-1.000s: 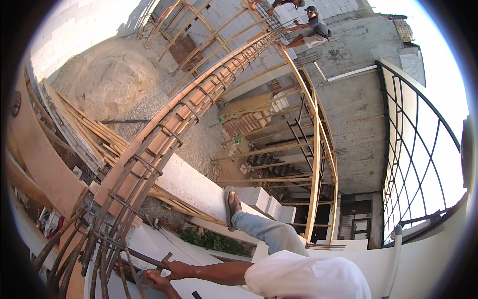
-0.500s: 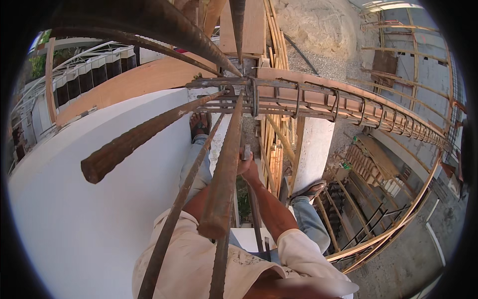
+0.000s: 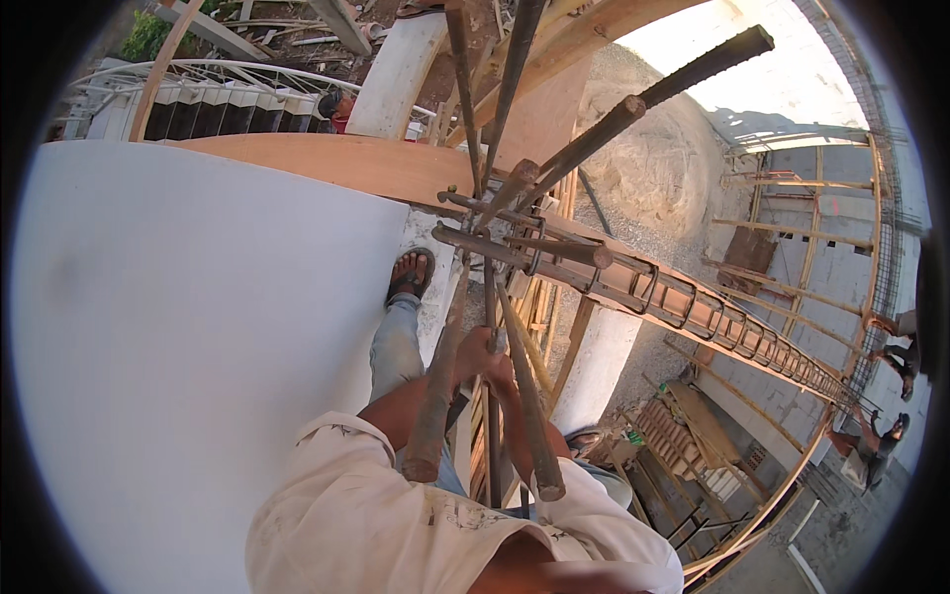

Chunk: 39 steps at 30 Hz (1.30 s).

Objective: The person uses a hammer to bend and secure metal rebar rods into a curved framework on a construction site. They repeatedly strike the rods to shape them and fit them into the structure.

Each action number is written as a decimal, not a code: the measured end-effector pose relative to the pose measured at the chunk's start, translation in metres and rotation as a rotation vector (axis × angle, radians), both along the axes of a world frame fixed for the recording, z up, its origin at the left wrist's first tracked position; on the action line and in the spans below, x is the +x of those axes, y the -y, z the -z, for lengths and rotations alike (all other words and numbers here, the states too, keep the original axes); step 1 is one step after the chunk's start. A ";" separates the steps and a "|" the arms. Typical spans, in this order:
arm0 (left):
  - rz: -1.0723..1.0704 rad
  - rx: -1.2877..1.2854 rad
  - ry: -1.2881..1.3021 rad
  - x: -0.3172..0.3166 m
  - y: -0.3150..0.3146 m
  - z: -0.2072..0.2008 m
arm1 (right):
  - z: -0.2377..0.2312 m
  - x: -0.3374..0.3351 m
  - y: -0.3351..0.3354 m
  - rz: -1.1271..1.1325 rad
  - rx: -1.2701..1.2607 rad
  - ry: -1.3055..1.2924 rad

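My left hand (image 3: 474, 354) and my right hand (image 3: 502, 374) are close together among upright ribbed steel bars. The right fingers are closed around a tool with a grey metal end (image 3: 498, 341); its kind is unclear. My left hand is curled beside it, its grip partly hidden by a thick rusty bar (image 3: 435, 406). Another bar (image 3: 534, 416) rises just right of my hands. Beyond them, a reinforcement cage (image 3: 683, 304) with several stirrups runs off to the right, its hooked bar ends (image 3: 450, 236) crossing the upright bars.
A broad white surface (image 3: 198, 346) fills the left. My sandalled left foot (image 3: 410, 274) stands on a narrow concrete ledge. Plywood formwork (image 3: 327, 168) lies beyond. Stacked blocks (image 3: 673, 436) and timber lie far below on the right. Other people show at the far left and right edge.
The view has swung, and the bars and cage now appear at a different angle. My left hand, hidden behind a bar before, now shows beside the right. The right hand still grips the grey-ended tool.
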<state>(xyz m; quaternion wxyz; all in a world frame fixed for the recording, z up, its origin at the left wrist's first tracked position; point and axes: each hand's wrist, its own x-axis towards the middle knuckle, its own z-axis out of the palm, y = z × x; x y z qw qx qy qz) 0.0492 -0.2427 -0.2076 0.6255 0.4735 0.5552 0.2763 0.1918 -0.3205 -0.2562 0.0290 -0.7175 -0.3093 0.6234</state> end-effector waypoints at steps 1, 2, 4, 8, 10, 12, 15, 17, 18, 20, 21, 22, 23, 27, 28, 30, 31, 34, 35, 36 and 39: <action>-0.003 0.039 -0.007 -0.004 0.001 -0.014 | -0.009 0.005 0.011 -0.017 -0.006 0.013; 0.007 0.087 0.024 -0.006 0.007 -0.029 | -0.017 0.010 0.024 -0.029 -0.013 0.030; 0.017 0.228 0.059 -0.012 0.012 -0.051 | -0.031 0.020 0.045 -0.043 -0.026 0.063; 0.020 0.420 0.053 -0.021 0.028 -0.069 | -0.056 0.029 0.078 -0.041 -0.056 0.105; 0.039 0.534 0.007 -0.025 0.038 -0.069 | -0.069 0.026 0.087 -0.030 -0.053 0.122; 0.068 0.431 -0.019 -0.029 0.049 -0.072 | -0.081 0.018 0.090 -0.022 -0.037 0.127; -0.053 0.177 0.070 -0.036 0.060 -0.088 | -0.097 0.002 0.089 -0.009 -0.009 0.121; -0.081 0.124 0.072 -0.041 0.057 -0.103 | -0.105 -0.007 0.089 0.005 0.029 0.122; -0.056 0.190 0.043 -0.042 0.056 -0.113 | -0.109 -0.011 0.092 0.012 0.041 0.121; -0.048 0.210 0.043 -0.041 0.051 -0.134 | -0.119 -0.016 0.103 0.036 0.059 0.099; -0.057 0.163 0.075 -0.039 0.048 -0.144 | -0.127 -0.017 0.112 0.070 -0.043 0.119; -0.025 0.152 0.117 -0.036 0.045 -0.155 | -0.134 -0.017 0.122 0.102 -0.111 0.122; 0.022 0.248 0.043 -0.031 0.042 -0.165 | -0.142 -0.017 0.132 0.145 -0.225 0.167; 0.296 0.432 0.003 -0.008 0.025 -0.203 | -0.183 -0.017 0.164 0.194 -0.123 0.205; 0.332 0.465 0.014 0.000 0.021 -0.211 | -0.191 -0.015 0.165 0.254 -0.084 0.238; 0.387 0.471 0.022 0.015 0.015 -0.229 | -0.207 -0.010 0.161 0.347 -0.079 0.275; 0.404 0.459 0.037 0.021 0.014 -0.240 | -0.213 -0.008 0.154 0.417 -0.072 0.328; 0.436 0.438 0.103 0.045 0.003 -0.265 | -0.239 0.016 0.124 0.751 0.241 0.225; 0.423 0.480 0.153 0.055 -0.001 -0.272 | -0.248 0.028 0.109 0.785 0.252 0.296; 0.406 0.516 0.202 0.064 -0.003 -0.280 | -0.262 0.041 0.098 0.846 0.221 0.348; 0.400 0.516 0.269 0.090 -0.012 -0.302 | -0.311 0.081 0.062 1.093 0.489 0.244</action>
